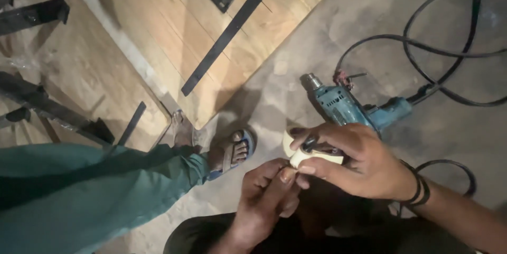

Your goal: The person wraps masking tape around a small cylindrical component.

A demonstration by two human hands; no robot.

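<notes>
Tape roll [311,153], cream-coloured, held low over concrete floor [296,79]. Right hand [354,161] grips roll, fingers curled around it. Left hand [266,198] pinches at roll's edge, thumb against forefinger. Blue drill [351,107] just behind. Another person's sandalled foot [229,153] near.

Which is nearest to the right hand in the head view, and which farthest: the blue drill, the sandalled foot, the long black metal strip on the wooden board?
From the right hand, holding a cream roll of tape:
1. Blue drill, just above the hand on the concrete floor.
2. Sandalled foot, to the left, another person's.
3. Long black metal strip, far up on the wooden board.
</notes>
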